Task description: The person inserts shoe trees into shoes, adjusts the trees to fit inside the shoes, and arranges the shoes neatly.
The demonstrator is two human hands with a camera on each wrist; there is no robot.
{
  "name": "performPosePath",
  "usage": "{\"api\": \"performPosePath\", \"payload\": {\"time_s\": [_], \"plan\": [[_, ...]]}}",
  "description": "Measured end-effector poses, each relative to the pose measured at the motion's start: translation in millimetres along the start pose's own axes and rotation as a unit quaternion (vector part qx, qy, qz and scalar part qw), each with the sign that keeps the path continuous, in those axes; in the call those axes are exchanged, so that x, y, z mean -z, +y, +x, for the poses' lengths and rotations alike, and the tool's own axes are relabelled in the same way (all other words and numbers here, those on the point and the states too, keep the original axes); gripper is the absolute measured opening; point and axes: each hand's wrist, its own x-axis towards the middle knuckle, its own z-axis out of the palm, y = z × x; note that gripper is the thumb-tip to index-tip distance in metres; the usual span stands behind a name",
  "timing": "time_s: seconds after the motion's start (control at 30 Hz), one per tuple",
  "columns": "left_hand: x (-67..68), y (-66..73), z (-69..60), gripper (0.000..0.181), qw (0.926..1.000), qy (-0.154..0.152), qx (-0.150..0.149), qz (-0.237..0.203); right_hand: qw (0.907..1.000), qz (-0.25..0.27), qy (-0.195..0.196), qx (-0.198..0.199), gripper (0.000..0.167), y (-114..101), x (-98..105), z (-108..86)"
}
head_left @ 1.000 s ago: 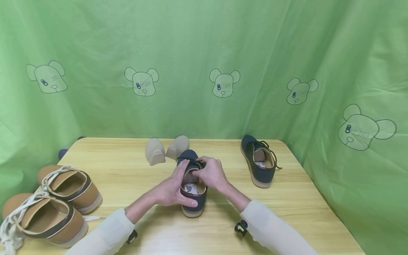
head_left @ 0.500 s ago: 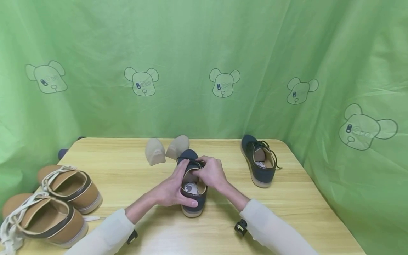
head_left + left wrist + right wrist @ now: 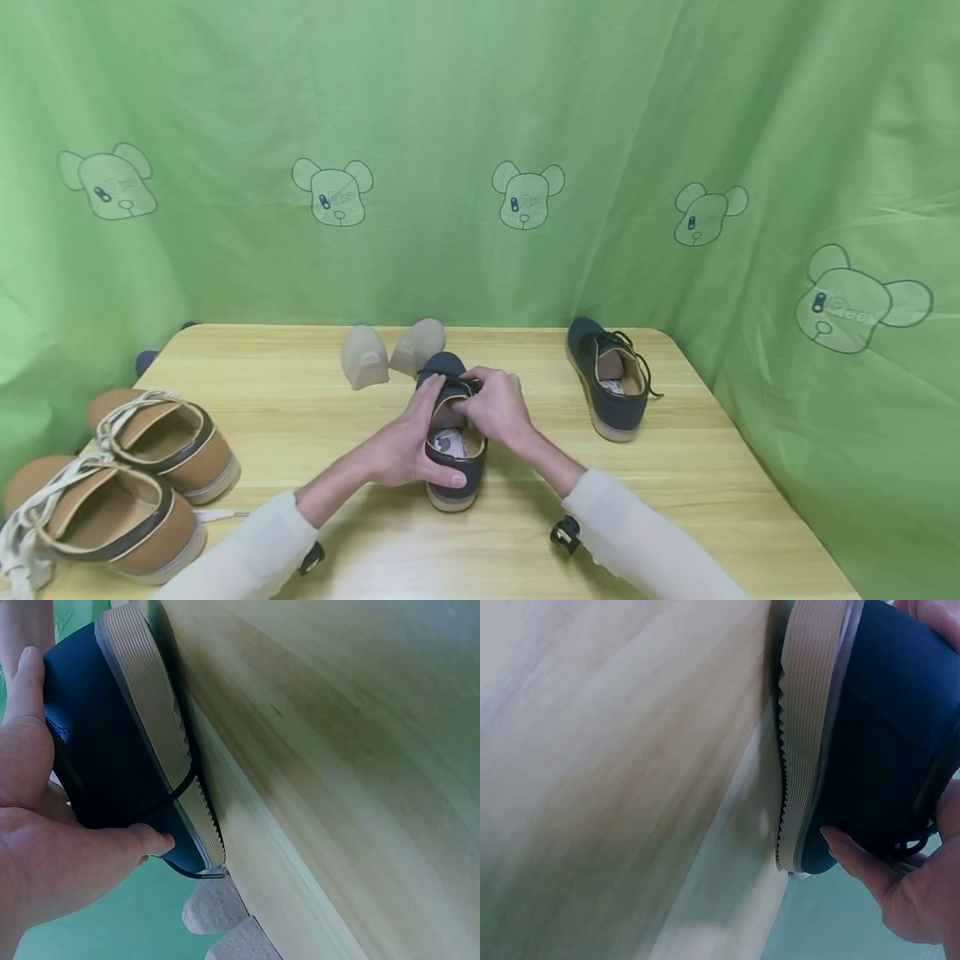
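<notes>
A navy lace-up shoe with a ribbed pale sole stands upright mid-table, toe pointing away. My left hand grips its left side, thumb across the heel and fingers by the laces. In the left wrist view a dark lace hangs over the shoe's side. My right hand pinches the right edge of the opening at the laces, thumb at the inside. Along the toe's side lies one of its fingers in the right wrist view. Just past the toe lie two beige toe-shaped inserts.
The matching navy shoe stands at the back right, its laces loose. Two tan shoes with white laces sit at the left edge, a thin white-tipped item beside them. A green curtain hangs behind the wooden table.
</notes>
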Motion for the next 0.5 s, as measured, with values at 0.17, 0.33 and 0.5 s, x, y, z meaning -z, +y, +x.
{"api": "performPosePath", "payload": {"time_s": [0.17,0.33,0.5], "plan": [[0.5,0.5,-0.2,0.140,1.0000,0.000,0.000,0.001,0.9999,-0.005,0.008,0.005,0.043,0.2,-0.4,-0.1],[1.3,0.6,-1.1,0.140,1.0000,-0.003,0.003,0.001,0.9999,-0.011,0.008,0.008,0.043,1.4,-1.0,0.5],[1.4,-0.3,-0.8,0.140,1.0000,-0.007,0.000,0.001,0.9998,-0.017,-0.003,0.003,0.046,1.7,-0.4,-0.4]]}}
